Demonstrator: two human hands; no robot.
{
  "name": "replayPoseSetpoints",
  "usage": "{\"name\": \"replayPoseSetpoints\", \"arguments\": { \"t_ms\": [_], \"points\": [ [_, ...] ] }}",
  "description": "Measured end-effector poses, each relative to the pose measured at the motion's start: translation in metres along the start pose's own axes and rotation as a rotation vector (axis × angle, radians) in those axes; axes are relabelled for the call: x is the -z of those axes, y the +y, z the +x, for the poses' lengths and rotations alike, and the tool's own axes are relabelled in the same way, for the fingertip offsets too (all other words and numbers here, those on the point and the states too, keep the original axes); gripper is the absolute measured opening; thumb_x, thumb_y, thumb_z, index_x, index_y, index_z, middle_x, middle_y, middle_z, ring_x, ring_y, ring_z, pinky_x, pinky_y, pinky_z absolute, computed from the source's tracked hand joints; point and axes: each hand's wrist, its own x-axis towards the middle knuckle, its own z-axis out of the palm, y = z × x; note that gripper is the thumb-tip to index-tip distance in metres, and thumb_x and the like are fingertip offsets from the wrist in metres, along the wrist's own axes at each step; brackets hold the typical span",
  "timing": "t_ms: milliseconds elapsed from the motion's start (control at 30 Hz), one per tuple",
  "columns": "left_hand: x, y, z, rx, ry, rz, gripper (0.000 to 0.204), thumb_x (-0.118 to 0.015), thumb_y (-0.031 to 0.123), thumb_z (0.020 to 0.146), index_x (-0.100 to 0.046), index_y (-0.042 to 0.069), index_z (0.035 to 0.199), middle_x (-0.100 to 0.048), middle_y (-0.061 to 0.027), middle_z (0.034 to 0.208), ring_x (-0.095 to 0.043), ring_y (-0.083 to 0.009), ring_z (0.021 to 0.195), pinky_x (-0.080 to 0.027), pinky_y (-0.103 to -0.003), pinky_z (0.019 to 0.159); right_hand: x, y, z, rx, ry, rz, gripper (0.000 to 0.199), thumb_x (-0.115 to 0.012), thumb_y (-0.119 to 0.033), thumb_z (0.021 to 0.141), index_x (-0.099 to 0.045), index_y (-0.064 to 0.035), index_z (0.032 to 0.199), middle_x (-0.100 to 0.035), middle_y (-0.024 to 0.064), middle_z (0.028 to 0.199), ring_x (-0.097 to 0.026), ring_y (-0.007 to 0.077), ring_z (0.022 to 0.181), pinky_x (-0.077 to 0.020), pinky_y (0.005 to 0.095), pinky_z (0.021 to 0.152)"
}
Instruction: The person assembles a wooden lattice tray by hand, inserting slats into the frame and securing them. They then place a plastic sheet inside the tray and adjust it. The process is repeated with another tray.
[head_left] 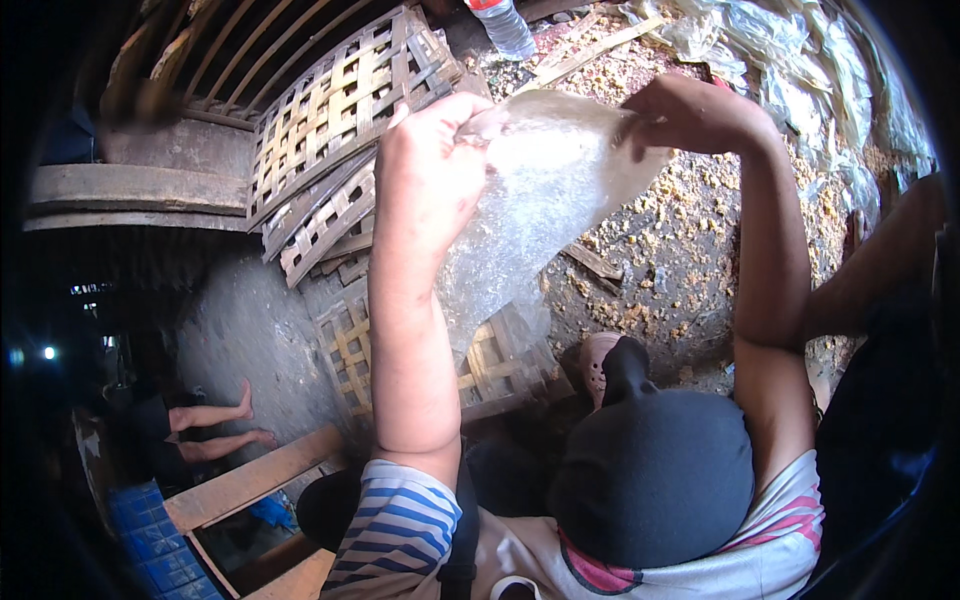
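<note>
Nearest the camera, a striped sleeve (400,520) and a white shirt with red trim (770,540) frame a dark rounded cloth bundle (650,475) in the person's lap. Both forearms rise from here. The left hand (432,170) is closed around the upper left edge of a thin, translucent, pale sheet (535,195), and the right hand (690,112) pinches the sheet's upper right corner, so that the sheet hangs stretched between the two hands, held in the air above the ground. The sheet is whitish, slightly wrinkled and speckled, with an irregular lower edge tapering downward beside the left forearm. Below it lies a woven bamboo tray (490,365), partly hidden. Further out, more woven bamboo trays (340,120) lean stacked at upper left, beside a dark slatted rack (230,55). The ground (680,250) to the right is dusty and strewn with yellowish crumbs, with open room between the trays and a heap of clear plastic sheeting (790,70) along the far right edge. A clear plastic bottle (503,25) with a red label band stands at the top edge. At lower left, another person's bare legs (215,425) rest near a wooden plank (250,478) and a blue crate (160,540).
</note>
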Motion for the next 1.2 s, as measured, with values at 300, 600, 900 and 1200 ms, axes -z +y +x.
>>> {"name": "replayPoseSetpoints", "arguments": {
  "t_ms": [300, 600, 900, 1200],
  "points": [
    [-0.014, 0.012, 0.002, 0.071, -0.042, -0.262, 0.011, -0.068, 0.007, 0.094, -0.071, -0.002, 0.098, -0.066, 0.0020, 0.081, -0.053, -0.0019, 0.071, -0.042, -0.020, 0.063, -0.007, -0.041, 0.015, 0.223, 0.193, 0.010, 0.049, -0.071, -0.049, 0.087, -0.072, -0.0024, 0.103, -0.074, 0.0104, 0.086, -0.071, 0.0225, 0.080, -0.0552, 0.0385, 0.076],
    [0.017, 0.009, 0.005, -0.020, 0.143, -0.354, 0.010, -0.067, 0.006, 0.095, -0.071, -0.003, 0.099, -0.068, 0.0004, 0.086, -0.057, -0.0048, 0.077, -0.044, -0.020, 0.071, 0.016, 0.033, -0.023, 0.089, 0.322, 0.009, 0.044, -0.076, -0.046, 0.085, -0.076, -0.0062, 0.104, -0.076, 0.0095, 0.091, -0.071, 0.0179, 0.080, -0.0556, 0.0360, 0.075],
    [0.040, 0.026, 0.034, -0.273, 0.365, -0.207, 0.010, -0.068, 0.006, 0.094, -0.071, -0.003, 0.092, -0.067, 0.0001, 0.082, -0.056, -0.0042, 0.075, -0.042, -0.019, 0.070, 0.023, 0.041, -0.014, 0.024, 0.571, 0.148, 0.019, -0.058, -0.004, 0.095, -0.070, -0.0028, 0.110, -0.072, 0.0125, 0.106, -0.070, 0.0223, 0.094, -0.0574, 0.0373, 0.086],
    [0.053, 0.049, 0.086, -0.416, 0.784, 0.579, 0.031, -0.071, 0.009, 0.089, -0.064, 0.003, 0.120, -0.060, -0.0126, 0.119, -0.060, -0.0221, 0.108, -0.046, -0.035, 0.097, 0.084, -0.007, -0.027, 0.371, 1.232, 0.078, 0.024, -0.073, -0.023, 0.091, -0.070, -0.0070, 0.108, -0.072, 0.0098, 0.106, -0.071, 0.0195, 0.094, -0.0592, 0.0323, 0.079]
  ]
}}
